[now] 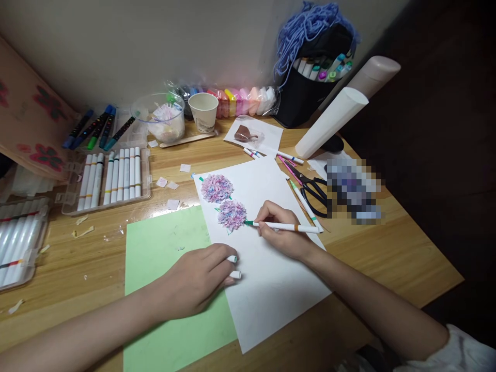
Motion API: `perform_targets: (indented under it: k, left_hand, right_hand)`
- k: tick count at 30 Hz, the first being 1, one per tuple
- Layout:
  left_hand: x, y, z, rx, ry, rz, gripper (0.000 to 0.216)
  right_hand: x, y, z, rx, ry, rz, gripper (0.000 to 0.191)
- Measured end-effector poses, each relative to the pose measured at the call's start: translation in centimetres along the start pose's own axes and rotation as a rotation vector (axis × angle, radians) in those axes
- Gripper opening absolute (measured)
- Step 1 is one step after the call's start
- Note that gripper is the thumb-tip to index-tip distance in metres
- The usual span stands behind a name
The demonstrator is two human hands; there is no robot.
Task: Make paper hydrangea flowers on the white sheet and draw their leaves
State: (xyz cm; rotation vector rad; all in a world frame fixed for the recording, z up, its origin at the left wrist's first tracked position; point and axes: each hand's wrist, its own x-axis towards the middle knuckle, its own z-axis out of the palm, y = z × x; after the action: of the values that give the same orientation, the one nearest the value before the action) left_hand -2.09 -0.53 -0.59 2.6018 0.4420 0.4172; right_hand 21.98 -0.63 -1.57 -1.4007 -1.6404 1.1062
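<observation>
A white marker [287, 226] with a green tip is pinched in my right hand [281, 222]. Its tip touches the white paper [267, 289] beside the lower purple-pink paper flower [232, 214]. Another such flower [217, 188] sits above it, with small green marks around both. My left hand [201, 281] rests across the edge of the white paper and the green sheet [163, 258]. Its fingers are curled, and two white marker caps [234, 275] stick out between them. How deep the caps sit in the fingers is hidden.
Black scissors [313, 188] and loose markers lie right of the paper. A marker case [106, 181], paper scraps, a plastic bowl [166, 121] and a paper cup [204, 111] are at left and back. Tall white tubes [333, 121] stand by a black pen holder [300, 98].
</observation>
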Motion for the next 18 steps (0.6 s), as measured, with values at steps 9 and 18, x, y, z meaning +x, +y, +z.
perform_targets:
  k: [9,18]
  left_hand:
    - [0.01,-0.01,0.04,-0.025,0.014,0.009,0.016]
    - [0.14,0.06,-0.07,-0.023,0.004,0.007,0.014]
  right_hand:
    - [-0.09,0.42,-0.1,0.055,0.07,-0.004,0.01]
    - [0.02,0.39,-0.08,0.003,0.053,-0.024,0.011]
